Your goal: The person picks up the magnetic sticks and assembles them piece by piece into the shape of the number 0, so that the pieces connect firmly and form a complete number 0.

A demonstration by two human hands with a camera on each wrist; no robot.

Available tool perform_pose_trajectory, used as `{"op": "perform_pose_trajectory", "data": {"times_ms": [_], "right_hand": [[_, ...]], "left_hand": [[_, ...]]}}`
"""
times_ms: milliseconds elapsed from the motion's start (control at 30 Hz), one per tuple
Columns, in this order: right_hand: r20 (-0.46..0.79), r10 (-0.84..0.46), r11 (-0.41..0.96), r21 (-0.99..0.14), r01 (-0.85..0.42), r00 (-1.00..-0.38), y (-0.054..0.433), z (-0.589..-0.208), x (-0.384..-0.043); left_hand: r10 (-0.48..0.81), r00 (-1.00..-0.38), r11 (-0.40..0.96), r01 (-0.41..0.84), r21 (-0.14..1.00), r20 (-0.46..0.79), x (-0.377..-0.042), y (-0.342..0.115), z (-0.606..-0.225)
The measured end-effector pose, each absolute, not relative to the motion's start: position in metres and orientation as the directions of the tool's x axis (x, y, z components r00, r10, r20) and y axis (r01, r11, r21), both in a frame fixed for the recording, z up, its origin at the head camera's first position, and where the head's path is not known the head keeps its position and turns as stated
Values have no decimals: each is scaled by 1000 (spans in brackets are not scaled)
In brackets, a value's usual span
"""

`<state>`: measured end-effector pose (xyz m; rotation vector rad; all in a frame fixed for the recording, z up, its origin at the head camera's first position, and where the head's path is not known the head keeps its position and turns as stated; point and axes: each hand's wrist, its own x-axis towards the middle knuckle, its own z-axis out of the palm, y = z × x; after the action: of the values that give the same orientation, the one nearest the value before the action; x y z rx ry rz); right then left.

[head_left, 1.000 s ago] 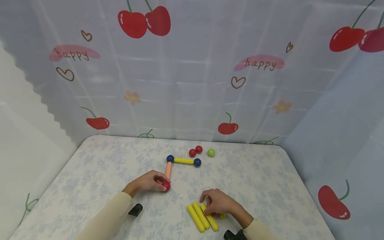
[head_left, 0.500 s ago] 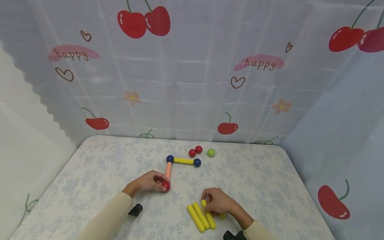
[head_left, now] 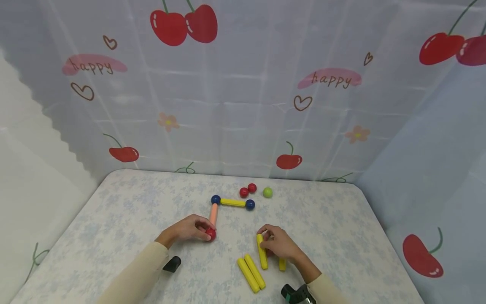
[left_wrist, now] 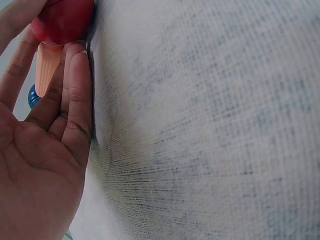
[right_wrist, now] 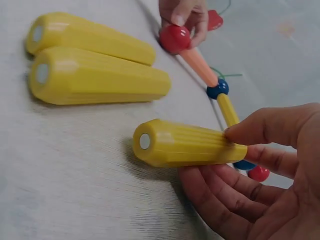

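My left hand (head_left: 191, 228) holds a red ball (head_left: 210, 234) between thumb and fingers, at the near end of an orange magnetic rod (head_left: 214, 214). That rod leads up to a blue ball (head_left: 215, 199), from which a yellow rod (head_left: 233, 203) runs right to a second blue ball (head_left: 249, 204). In the right wrist view my right hand (right_wrist: 260, 185) pinches another yellow magnetic rod (right_wrist: 185, 144) near one end; its other end shows a round silver magnet. Two more yellow rods (head_left: 251, 273) lie side by side, nearer me and left of that hand.
Beyond the joined pieces lie two red balls (head_left: 248, 190) and a green ball (head_left: 267, 192). One yellow rod (head_left: 282, 264) lies partly hidden under the right wrist. A cherry-printed curtain (head_left: 243, 93) hangs behind the patterned table (head_left: 152, 194).
The right hand has lifted the third yellow rod away from the pair beside it and carried it forward. My left hand stays on the red ball.
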<state>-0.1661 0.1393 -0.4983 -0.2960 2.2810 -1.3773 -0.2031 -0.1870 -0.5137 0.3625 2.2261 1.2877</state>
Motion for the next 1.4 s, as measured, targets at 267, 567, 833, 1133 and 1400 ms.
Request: {"op": "perform_pose_trajectory", "data": {"times_ms": [267, 567, 833, 1133, 1400], "right_hand": [[-304, -393, 313, -932, 185, -868, 131, -500, -179], [-283, -468, 176, -958, 226, -837, 106, -509, -192], [-262, -543, 112, -964, 241, -798, 76, -511, -190], [-352, -547, 146, -934, 327, -759, 47, -507, -181], [-421, -536, 188, -905, 382, -732, 26, -510, -174]], "left_hand": [[504, -805, 492, -31, 870, -314, -201, -188, -509], [507, -803, 499, -21, 867, -312, -206, -187, -507], [515, -799, 497, -16, 868, -310, -205, -187, -508], [536, -789, 473, -15, 881, -301, -207, -188, -509], [517, -800, 490, -16, 872, -305, -206, -189, -512]]}}
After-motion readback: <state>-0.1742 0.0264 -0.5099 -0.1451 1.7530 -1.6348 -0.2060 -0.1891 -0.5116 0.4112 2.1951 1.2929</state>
